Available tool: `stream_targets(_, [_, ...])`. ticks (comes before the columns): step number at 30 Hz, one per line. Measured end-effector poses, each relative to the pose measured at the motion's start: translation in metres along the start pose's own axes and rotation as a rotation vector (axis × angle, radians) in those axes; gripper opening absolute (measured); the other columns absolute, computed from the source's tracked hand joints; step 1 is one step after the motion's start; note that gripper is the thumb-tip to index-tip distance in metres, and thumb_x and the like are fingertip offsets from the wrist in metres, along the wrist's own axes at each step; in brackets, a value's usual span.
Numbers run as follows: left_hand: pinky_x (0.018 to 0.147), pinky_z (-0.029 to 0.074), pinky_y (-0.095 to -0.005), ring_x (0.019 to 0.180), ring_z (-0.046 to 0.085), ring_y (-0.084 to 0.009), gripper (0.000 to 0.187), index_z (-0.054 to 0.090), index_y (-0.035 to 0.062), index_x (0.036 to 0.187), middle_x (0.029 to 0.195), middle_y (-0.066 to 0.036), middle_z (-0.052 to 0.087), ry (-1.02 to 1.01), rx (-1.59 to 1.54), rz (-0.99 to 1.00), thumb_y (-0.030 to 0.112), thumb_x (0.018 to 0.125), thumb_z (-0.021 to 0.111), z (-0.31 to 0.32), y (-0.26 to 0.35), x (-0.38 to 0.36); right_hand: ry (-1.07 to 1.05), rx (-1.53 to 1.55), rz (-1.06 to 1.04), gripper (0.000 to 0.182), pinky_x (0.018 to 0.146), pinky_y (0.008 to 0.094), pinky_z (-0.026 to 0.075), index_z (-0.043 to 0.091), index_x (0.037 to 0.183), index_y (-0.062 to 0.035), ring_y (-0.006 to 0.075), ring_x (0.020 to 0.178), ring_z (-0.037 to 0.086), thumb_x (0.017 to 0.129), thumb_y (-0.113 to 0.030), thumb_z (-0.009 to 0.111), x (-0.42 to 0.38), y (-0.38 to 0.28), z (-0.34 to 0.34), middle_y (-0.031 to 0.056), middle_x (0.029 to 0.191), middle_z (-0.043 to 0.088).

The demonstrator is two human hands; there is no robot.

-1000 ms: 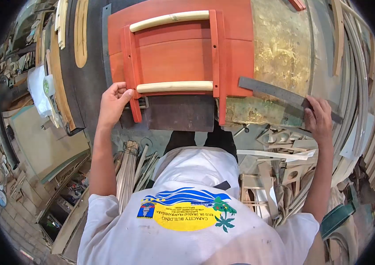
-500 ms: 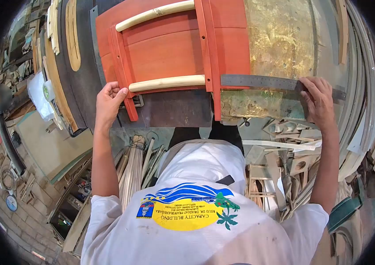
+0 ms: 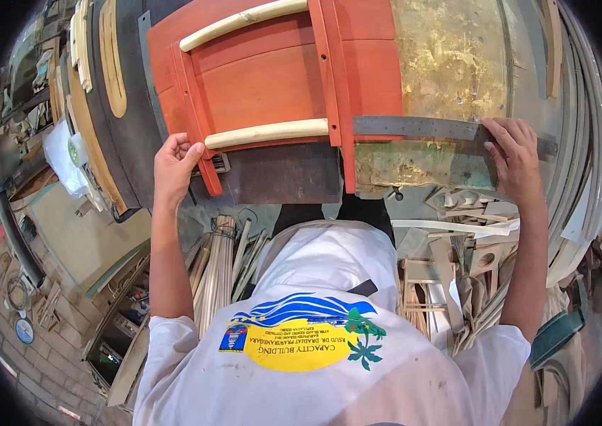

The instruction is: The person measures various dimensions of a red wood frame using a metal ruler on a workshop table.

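A red wooden frame (image 3: 333,78) with two pale wooden rungs lies over a red board (image 3: 258,89) on the workbench. My left hand (image 3: 176,167) is closed at the frame's lower left corner, thumb and fingers against the red side rail beside the end of the near rung (image 3: 269,133). A dark metal ruler (image 3: 414,128) stretches sideways from the frame's right rail across the worn bench top. My right hand (image 3: 517,156) pinches the ruler toward its right end, fingers on top; the thumb is partly hidden.
The worn, yellow-stained bench top (image 3: 450,64) extends right of the red board. Long curved strips (image 3: 577,128) stand along the right side. Below the bench lie a bundle of thin sticks (image 3: 216,263) and wood offcuts (image 3: 450,277). A white plastic bag (image 3: 63,156) hangs at left.
The view has shifted slightly. Both hands keep their places on the frame and the ruler, and neither object has visibly moved against the other.
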State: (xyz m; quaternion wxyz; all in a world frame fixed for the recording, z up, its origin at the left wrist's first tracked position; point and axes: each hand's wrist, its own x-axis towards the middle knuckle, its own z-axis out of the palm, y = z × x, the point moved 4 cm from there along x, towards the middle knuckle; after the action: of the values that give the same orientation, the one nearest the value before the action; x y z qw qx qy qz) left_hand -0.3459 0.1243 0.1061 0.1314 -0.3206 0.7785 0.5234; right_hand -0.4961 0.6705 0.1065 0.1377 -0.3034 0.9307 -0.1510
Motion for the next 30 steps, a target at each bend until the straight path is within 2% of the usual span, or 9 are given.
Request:
stream_targets(6, [0.071, 0.047, -0.0186, 0.078, 0.057, -0.0031, 0.027, 0.061, -0.0005, 0.111, 0.091, 0.001, 0.064, 0.021, 0.102, 0.036, 0.013, 0.092, 0.075, -0.008, -0.013, 0.005, 0.009, 0.000, -0.008, 0.040, 0.101, 0.0432, 0.040, 0.064, 0.126, -0.0104, 0.0284, 0.107, 0.057, 0.086, -0.007, 0.068, 0.000, 0.001, 0.002, 0.0074, 0.113, 0.064])
stream_targets(8, [0.073, 0.044, -0.0177, 0.081, 0.052, -0.0030, 0.031, 0.062, 0.0011, 0.112, 0.090, 0.005, 0.058, 0.014, 0.080, 0.026, 0.019, 0.091, 0.076, -0.005, -0.006, 0.002, 0.022, -0.014, -0.033, 0.040, 0.100, 0.0431, 0.041, 0.064, 0.125, -0.0107, 0.0285, 0.107, 0.057, 0.086, -0.007, 0.068, 0.000, 0.001, 0.002, 0.0072, 0.113, 0.064])
stream_targets(15, [0.072, 0.043, -0.0185, 0.080, 0.051, -0.0033, 0.029, 0.062, 0.0019, 0.110, 0.089, 0.004, 0.057, 0.034, 0.084, 0.012, 0.020, 0.091, 0.076, -0.004, -0.005, 0.001, 0.040, -0.032, -0.029, 0.040, 0.100, 0.0431, 0.041, 0.064, 0.124, -0.0113, 0.0279, 0.106, 0.058, 0.085, -0.008, 0.070, 0.001, -0.002, 0.002, 0.0063, 0.113, 0.064])
stream_targets(17, [0.069, 0.045, -0.0177, 0.077, 0.053, -0.0022, 0.026, 0.061, 0.0005, 0.109, 0.088, 0.004, 0.058, 0.027, 0.071, 0.028, 0.015, 0.092, 0.074, -0.001, -0.001, 0.001, 0.052, -0.030, -0.034, 0.041, 0.100, 0.0430, 0.041, 0.064, 0.124, -0.0115, 0.0275, 0.106, 0.058, 0.084, -0.007, 0.070, 0.001, -0.002, 0.002, 0.0056, 0.113, 0.064])
stream_targets(20, [0.070, 0.045, -0.0179, 0.078, 0.052, -0.0025, 0.027, 0.061, 0.0005, 0.109, 0.088, 0.004, 0.057, 0.041, 0.157, 0.030, 0.017, 0.092, 0.075, -0.007, -0.006, 0.002, 0.052, -0.031, -0.029, 0.041, 0.099, 0.0431, 0.041, 0.064, 0.125, -0.0120, 0.0272, 0.105, 0.058, 0.084, -0.007, 0.069, 0.001, -0.002, 0.003, 0.0054, 0.113, 0.064])
stream_targets(30, [0.072, 0.045, -0.0184, 0.079, 0.053, -0.0033, 0.030, 0.060, 0.0005, 0.110, 0.088, 0.004, 0.057, 0.043, 0.153, 0.029, 0.018, 0.092, 0.075, -0.006, -0.003, 0.001, 0.066, -0.032, -0.033, 0.043, 0.098, 0.0432, 0.042, 0.065, 0.126, -0.0125, 0.0270, 0.103, 0.058, 0.084, -0.007, 0.069, 0.000, -0.001, 0.004, 0.0059, 0.110, 0.064])
